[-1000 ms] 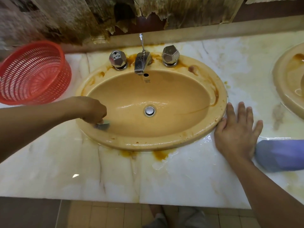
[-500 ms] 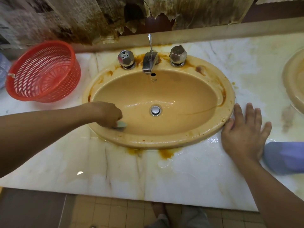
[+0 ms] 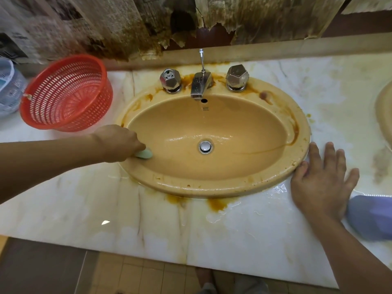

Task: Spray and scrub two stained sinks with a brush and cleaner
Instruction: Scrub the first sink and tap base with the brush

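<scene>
A tan oval sink [image 3: 233, 187] with brown stains on its rim sits in the marble counter. My left hand [image 3: 118, 143] grips a pale green brush [image 3: 144, 154] and presses it against the sink's left inner wall. My right hand [image 3: 322, 181] lies flat with spread fingers on the wet counter, touching the sink's right rim. The edge of a second tan sink [image 3: 384, 115] shows at the far right. A blue object [image 3: 371, 217], blurred and close to the camera, lies by my right wrist.
A red plastic basket [image 3: 67, 94] stands on the counter left of the sink, with a clear plastic container [image 3: 8, 88] beyond it. Chrome taps [image 3: 170, 79] and a spout [image 3: 200, 84] sit at the sink's back. Brown puddles [image 3: 216, 203] stain the counter's front.
My left hand has slid the brush from the front-left rim down and rightward into the basin. The camera has turned left. My right hand has stayed put.
</scene>
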A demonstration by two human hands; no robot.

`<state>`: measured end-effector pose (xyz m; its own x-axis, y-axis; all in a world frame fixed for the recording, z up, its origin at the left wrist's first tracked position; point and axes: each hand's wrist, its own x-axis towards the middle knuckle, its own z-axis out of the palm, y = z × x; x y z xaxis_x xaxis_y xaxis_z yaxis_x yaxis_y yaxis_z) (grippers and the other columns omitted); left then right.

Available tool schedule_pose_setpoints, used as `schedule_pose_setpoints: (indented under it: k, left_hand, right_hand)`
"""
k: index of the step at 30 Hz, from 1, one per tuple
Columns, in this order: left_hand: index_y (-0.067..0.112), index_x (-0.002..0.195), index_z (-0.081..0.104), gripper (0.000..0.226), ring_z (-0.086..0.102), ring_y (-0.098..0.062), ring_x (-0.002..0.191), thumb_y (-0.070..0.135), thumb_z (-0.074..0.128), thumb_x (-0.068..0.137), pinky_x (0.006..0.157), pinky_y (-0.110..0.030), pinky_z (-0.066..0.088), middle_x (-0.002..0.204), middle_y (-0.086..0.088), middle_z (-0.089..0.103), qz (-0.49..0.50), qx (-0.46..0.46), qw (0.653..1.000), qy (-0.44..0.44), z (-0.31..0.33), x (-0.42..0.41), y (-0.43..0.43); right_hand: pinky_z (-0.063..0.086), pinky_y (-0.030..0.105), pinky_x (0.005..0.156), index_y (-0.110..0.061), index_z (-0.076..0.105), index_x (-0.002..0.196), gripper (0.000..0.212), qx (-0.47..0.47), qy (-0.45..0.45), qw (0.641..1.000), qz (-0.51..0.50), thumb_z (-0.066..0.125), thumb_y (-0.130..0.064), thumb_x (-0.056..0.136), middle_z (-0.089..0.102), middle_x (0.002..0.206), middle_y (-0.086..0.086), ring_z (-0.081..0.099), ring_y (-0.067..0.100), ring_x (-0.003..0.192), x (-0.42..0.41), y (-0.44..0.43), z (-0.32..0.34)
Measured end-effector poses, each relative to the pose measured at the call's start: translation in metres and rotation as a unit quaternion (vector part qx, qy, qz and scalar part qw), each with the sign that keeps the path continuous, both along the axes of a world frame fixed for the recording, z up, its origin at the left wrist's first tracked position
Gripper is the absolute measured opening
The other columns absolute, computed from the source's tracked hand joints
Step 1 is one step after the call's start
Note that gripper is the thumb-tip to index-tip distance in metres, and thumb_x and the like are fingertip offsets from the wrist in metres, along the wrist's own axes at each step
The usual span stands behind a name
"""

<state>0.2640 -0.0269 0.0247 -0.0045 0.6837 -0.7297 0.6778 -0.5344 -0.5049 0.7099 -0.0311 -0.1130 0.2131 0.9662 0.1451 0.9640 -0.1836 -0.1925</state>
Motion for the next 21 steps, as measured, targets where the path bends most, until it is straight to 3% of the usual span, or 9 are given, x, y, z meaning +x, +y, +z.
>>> schedule_pose_setpoints:
  k: [3, 8, 12, 14, 17, 21]
  left_hand:
    - [0.031, 0.135, 0.052, 0.033, 0.064, -0.017, 0.085, 0.025, 0.048, 0.103, 0.067, -0.031, 0.056, 0.101, 0.006, 0.061, -0.029, 0.008, 0.999, 0.034, 0.018, -0.009, 0.012]
    - [0.031, 0.139, 0.05, 0.035, 0.067, -0.021, 0.085, 0.022, 0.045, 0.105, 0.06, -0.032, 0.052, 0.097, 0.005, 0.064, -0.074, 0.121, 0.988, 0.058, 0.007, -0.008, 0.039]
    - [0.026, 0.136, 0.052, 0.031, 0.068, -0.025, 0.097, 0.022, 0.046, 0.106, 0.07, -0.036, 0.056, 0.11, 0.0, 0.066, -0.074, 0.027, 0.996, 0.032, -0.021, 0.0, 0.024]
    - [0.026, 0.141, 0.046, 0.034, 0.068, -0.025, 0.099, 0.023, 0.043, 0.107, 0.07, -0.036, 0.055, 0.113, 0.0, 0.066, -0.052, 0.072, 0.996, 0.01, -0.023, -0.001, 0.027]
    - [0.018, 0.144, 0.037, 0.036, 0.07, -0.027, 0.096, 0.019, 0.036, 0.108, 0.061, -0.035, 0.044, 0.123, -0.006, 0.062, -0.048, 0.17, 0.984, -0.012, -0.03, 0.005, 0.053]
    - [0.009, 0.146, 0.03, 0.041, 0.065, -0.029, 0.079, 0.011, 0.038, 0.106, 0.054, -0.036, 0.041, 0.123, -0.012, 0.06, -0.054, 0.21, 0.975, -0.035, -0.049, 0.029, 0.073]
  right_hand:
    - [0.015, 0.062, 0.12, -0.022, 0.036, 0.157, 0.06, 0.003, 0.002, 1.0, -0.001, 0.024, -0.039, 0.1, 0.028, 0.166, 0.01, 0.02, 0.03, 0.154, -0.001, -0.001, 0.001]
    - [0.015, 0.062, 0.12, -0.021, 0.037, 0.156, 0.06, 0.003, 0.001, 1.0, -0.004, 0.025, -0.038, 0.1, 0.028, 0.165, 0.01, 0.021, 0.03, 0.154, -0.002, -0.002, 0.003]
    - [0.016, 0.062, 0.12, -0.021, 0.037, 0.157, 0.06, 0.002, -0.003, 1.0, -0.004, 0.025, -0.038, 0.1, 0.028, 0.166, 0.009, 0.02, 0.03, 0.154, -0.002, -0.001, 0.004]
    - [0.016, 0.062, 0.12, -0.021, 0.037, 0.156, 0.06, 0.004, -0.004, 1.0, -0.004, 0.025, -0.037, 0.1, 0.029, 0.165, 0.01, 0.021, 0.03, 0.154, -0.003, -0.001, 0.003]
    - [0.016, 0.062, 0.119, -0.02, 0.038, 0.156, 0.06, 0.007, -0.005, 1.0, -0.004, 0.025, -0.036, 0.1, 0.029, 0.165, 0.01, 0.021, 0.031, 0.153, -0.003, -0.001, 0.002]
    - [0.016, 0.062, 0.119, -0.021, 0.038, 0.156, 0.06, 0.003, -0.009, 1.0, -0.005, 0.025, -0.037, 0.099, 0.029, 0.165, 0.01, 0.021, 0.031, 0.153, -0.003, 0.0, 0.001]
